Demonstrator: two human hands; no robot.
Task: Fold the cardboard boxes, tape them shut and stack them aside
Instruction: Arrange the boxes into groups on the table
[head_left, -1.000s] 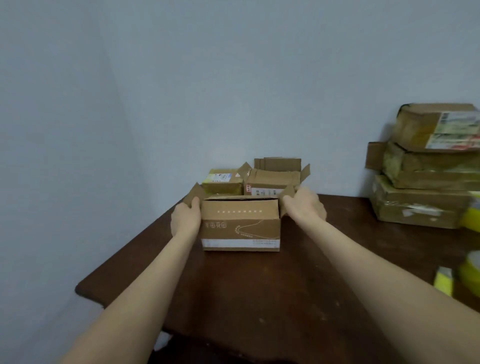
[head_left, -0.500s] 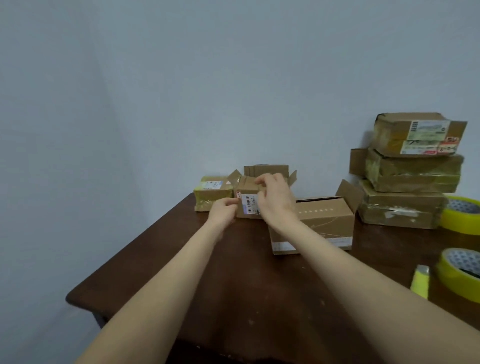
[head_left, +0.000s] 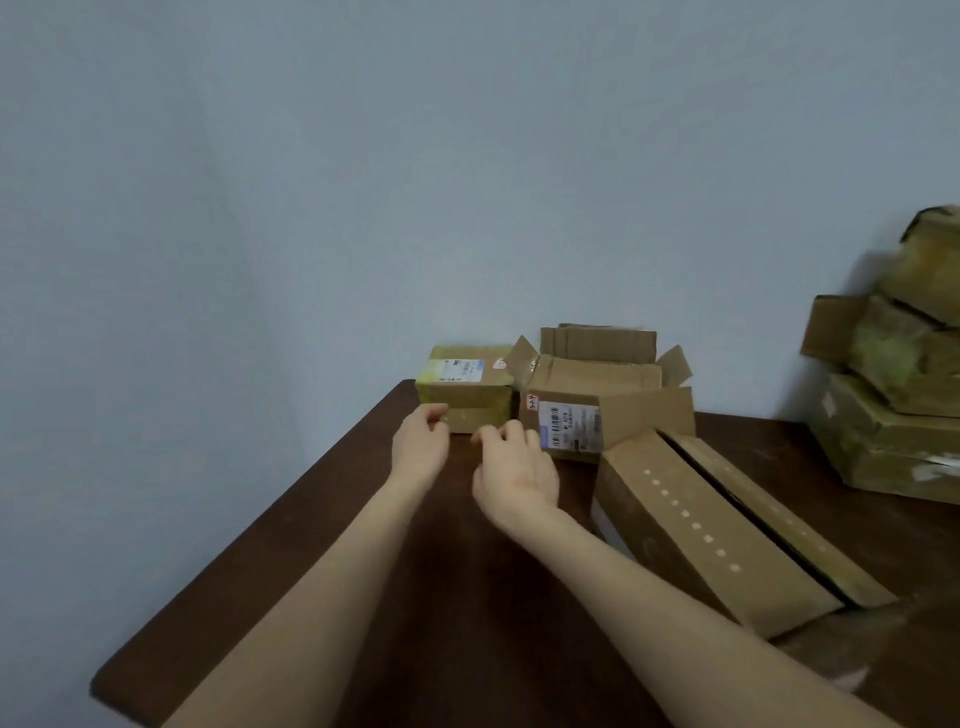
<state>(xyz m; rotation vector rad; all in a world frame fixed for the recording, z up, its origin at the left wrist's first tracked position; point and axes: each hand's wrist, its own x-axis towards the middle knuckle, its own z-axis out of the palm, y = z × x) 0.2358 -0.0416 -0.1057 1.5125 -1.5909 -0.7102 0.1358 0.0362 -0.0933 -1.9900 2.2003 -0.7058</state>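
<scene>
Open box (head_left: 597, 402) sits at the far edge of the table (head_left: 363, 597), close to the wall (head_left: 467, 182). All four flaps are up and the shipping label (head_left: 569, 423) faces us. The small taped box (head_left: 462, 387) is just to its left, touching or nearly so. The long box (head_left: 717, 525) lies front right with its flaps folded in; the centre seam shows dark and looks untaped. The stack of taped boxes (head_left: 893, 405) is at far right, blurred.

The left hand (head_left: 421, 447) hovers in front of the small taped box. The right hand (head_left: 514, 467) is just beside the open box's front-left corner. Both are loosely curled with nothing in either. I can't tell whether any fingertip touches cardboard.

My read is that this is the reach for the open box, to pull it forward and close it. Suggestions:
- Take it by the side walls, one hand each side, not by the flaps, which will bend or tear.
- Slide it toward the near, bare part of the table. The long box crowds its right corner, so pull straight back and don't swing right.
- Fold the short end flaps first, then the two long ones, so the seam meets in the middle.
- Hold the seam flat with one palm before taping.

No tape roll is in view, so it needs finding before the flaps are let go. The long box probably needs tape too.
</scene>
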